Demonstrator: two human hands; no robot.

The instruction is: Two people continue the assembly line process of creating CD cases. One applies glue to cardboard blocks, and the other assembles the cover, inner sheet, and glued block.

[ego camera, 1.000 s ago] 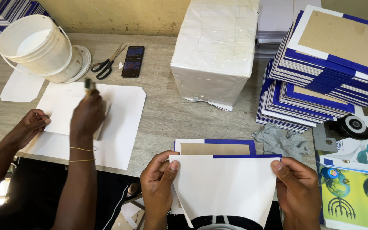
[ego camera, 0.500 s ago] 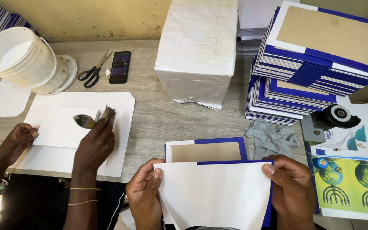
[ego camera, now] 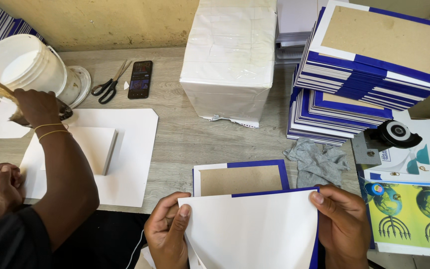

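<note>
Hands both clamped on the same item: I see the left hand (ego camera: 167,234) gripping the left edge of a white sheet (ego camera: 252,231), thumb on top, and the right hand (ego camera: 342,226) pinching its right edge, thumb over the upper corner. The sheet is held up near the camera, between the two hands, and its far edge overlaps a blue-bordered book cover (ego camera: 240,178) with a brown board centre that lies flat on the table just beyond.

Left of my view, a co-worker's arm (ego camera: 63,164) reaches far-left; that hand (ego camera: 36,107) grips a brush or similar tool, blurred, at a white bucket (ego camera: 26,65). Their other hand (ego camera: 3,184) rests fisted at the near-left table edge. Between them lies a white block (ego camera: 95,147) on a large white card (ego camera: 130,159).

Surface: grey wood-grain table (ego camera: 195,134). Scissors (ego camera: 109,84) and a dark phone (ego camera: 140,78) lie far-left of centre. A plastic-wrapped white bundle (ego camera: 230,60) stands far centre. To the right, a tall stack of blue covers (ego camera: 369,65); a grey rag (ego camera: 317,160) lies near its base. Tape dispenser (ego camera: 391,135) and printed sheets with globe pictures (ego camera: 411,209) occupy the near right. Beige wall (ego camera: 110,22) behind the table.
</note>
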